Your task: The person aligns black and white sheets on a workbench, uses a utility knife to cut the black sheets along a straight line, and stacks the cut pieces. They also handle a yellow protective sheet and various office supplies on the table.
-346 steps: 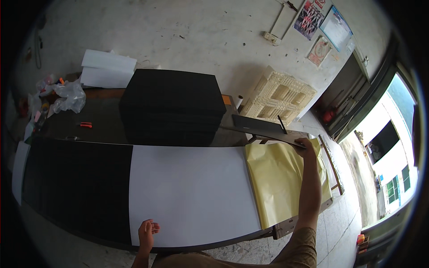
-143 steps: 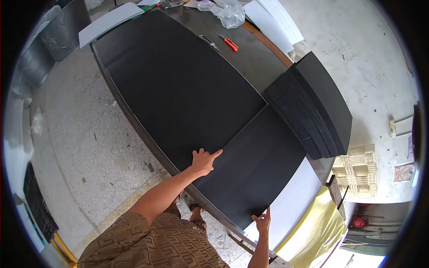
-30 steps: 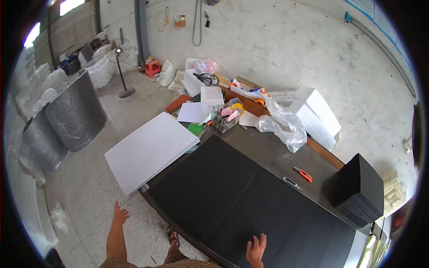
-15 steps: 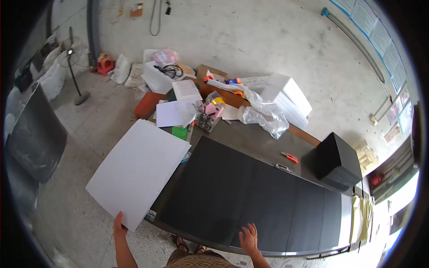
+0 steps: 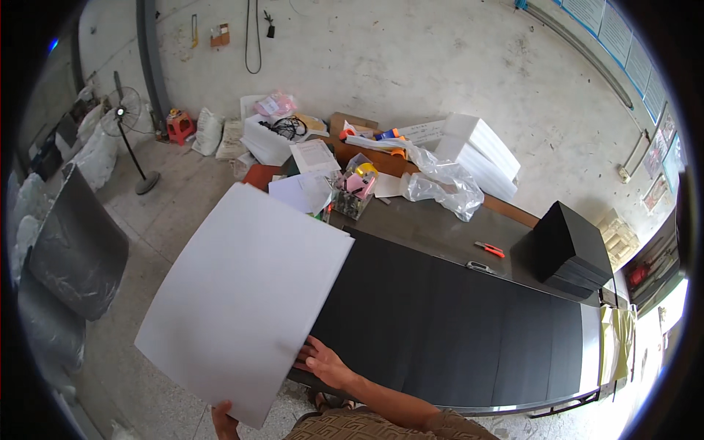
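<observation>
A stack of large white sheets [image 5: 249, 293] is held out over the left end of the table, its top face bowed slightly. My left hand [image 5: 224, 418] is closed on its near edge, thumb on top and the other fingers hidden underneath. At the right edge of the sheets is my right hand [image 5: 328, 365], its fingers stretched out and the tips partly behind that edge. I cannot see it grip them. Beneath that hand and to its right lie dark black panels [image 5: 455, 330], side by side along the table [image 5: 411, 227].
Beyond the panels lie a red box cutter [image 5: 490, 250] and a grey-handled tool [image 5: 480, 268]. A black block-like stack [image 5: 572, 246] stands at the right. Clear plastic film [image 5: 444, 192], papers [image 5: 314, 157] and a clear bin of tools [image 5: 356, 189] crowd the back. A fan [image 5: 125, 125] stands left.
The white sheets have shifted right and nearer, now covering the left end of the black panels. My right hand has moved left from above the panels to the sheets' right edge.
</observation>
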The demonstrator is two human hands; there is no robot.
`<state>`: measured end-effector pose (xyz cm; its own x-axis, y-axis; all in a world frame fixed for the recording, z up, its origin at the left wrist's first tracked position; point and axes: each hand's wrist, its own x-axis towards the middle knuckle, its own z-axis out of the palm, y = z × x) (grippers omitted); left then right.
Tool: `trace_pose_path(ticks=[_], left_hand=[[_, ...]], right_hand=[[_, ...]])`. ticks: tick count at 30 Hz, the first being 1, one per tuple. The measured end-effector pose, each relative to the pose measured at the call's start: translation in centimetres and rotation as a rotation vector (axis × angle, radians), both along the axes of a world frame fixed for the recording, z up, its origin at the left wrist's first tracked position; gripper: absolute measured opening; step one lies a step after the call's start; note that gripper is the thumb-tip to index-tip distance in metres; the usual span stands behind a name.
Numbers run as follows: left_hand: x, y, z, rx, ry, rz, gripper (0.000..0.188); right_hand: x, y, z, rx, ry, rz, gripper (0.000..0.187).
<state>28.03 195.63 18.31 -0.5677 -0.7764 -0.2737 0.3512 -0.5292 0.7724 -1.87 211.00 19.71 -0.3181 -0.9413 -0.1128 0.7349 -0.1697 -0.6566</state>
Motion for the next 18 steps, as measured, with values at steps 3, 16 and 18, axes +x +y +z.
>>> trace_pose_path(ticks=[3,16,18], left_hand=[[0.3,0.1,0.1,-0.038,-0.028,-0.02,0.076],[-21.3,6.8,7.9,-0.237,-0.272,-0.789,0.063],[-25.3,8.2,5.7,-0.354,-0.098,-0.993,0.058]], right_hand=[[-0.8,0.4,2.3,-0.081,-0.231,-0.004,0.07],[-10.2,16.9,4.2,0.295,-0.216,-0.843,0.048],[-10.6,21.1,3.5,0.331,-0.167,-0.97,0.048]])
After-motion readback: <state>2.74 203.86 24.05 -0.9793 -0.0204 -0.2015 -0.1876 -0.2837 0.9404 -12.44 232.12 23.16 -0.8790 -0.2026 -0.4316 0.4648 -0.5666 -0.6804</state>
